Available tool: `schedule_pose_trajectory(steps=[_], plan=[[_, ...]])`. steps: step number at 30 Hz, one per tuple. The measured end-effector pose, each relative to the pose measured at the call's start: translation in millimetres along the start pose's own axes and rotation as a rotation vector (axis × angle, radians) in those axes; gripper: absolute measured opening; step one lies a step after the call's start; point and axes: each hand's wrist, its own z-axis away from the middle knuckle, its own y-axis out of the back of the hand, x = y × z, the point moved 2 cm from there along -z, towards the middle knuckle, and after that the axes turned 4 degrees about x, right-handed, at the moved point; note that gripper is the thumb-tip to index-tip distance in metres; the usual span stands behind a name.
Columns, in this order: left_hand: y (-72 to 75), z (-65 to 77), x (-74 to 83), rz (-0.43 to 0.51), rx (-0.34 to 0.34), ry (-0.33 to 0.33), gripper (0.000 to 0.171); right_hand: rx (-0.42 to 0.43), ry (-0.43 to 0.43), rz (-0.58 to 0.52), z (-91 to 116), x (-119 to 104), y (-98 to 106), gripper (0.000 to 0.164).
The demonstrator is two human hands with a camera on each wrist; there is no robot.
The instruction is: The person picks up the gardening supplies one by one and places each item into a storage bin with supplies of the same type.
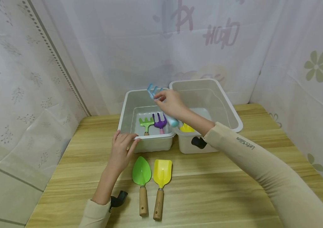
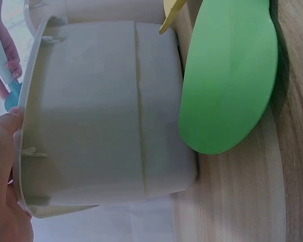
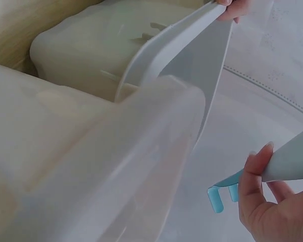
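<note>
My right hand (image 1: 173,104) grips a light-blue hand rake (image 3: 293,157) above the left white bin, close to where the two bins meet. Its blue tines (image 1: 151,91) point up and away, and its pale handle slants down toward the right. With fingers and thumb at the near left corner, my left hand (image 1: 121,149) holds the rim of the left bin (image 1: 157,144). Inside that bin lie a green hand rake (image 1: 146,123) and a purple hand fork (image 1: 160,121), side by side. The right bin (image 1: 229,106) holds a yellow tool (image 1: 187,128), partly hidden by its front wall.
A green trowel (image 1: 141,171) and a yellow square-ended shovel (image 1: 162,172), both wooden-handled, lie on the wooden table (image 1: 221,190) in front of the bins. Patterned curtains (image 1: 138,44) hang behind and at both sides.
</note>
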Motion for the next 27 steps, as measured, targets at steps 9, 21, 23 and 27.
schedule_pose_trajectory(steps=[9,21,23,27], plan=[[0.2,-0.3,-0.1,-0.001,-0.003,0.003,0.014,-0.004,-0.014,0.001,-10,-1,-6,0.029],[0.2,0.3,-0.9,-0.006,0.0,0.002,0.015,-0.008,-0.062,-0.015,-21,-4,-12,0.03],[0.1,0.2,-1.0,-0.009,-0.001,0.002,0.015,-0.005,-0.071,-0.016,-23,-4,-13,0.03],[-0.1,0.3,-1.1,-0.011,-0.003,0.005,0.015,-0.004,-0.087,-0.012,-27,-5,-15,0.031]])
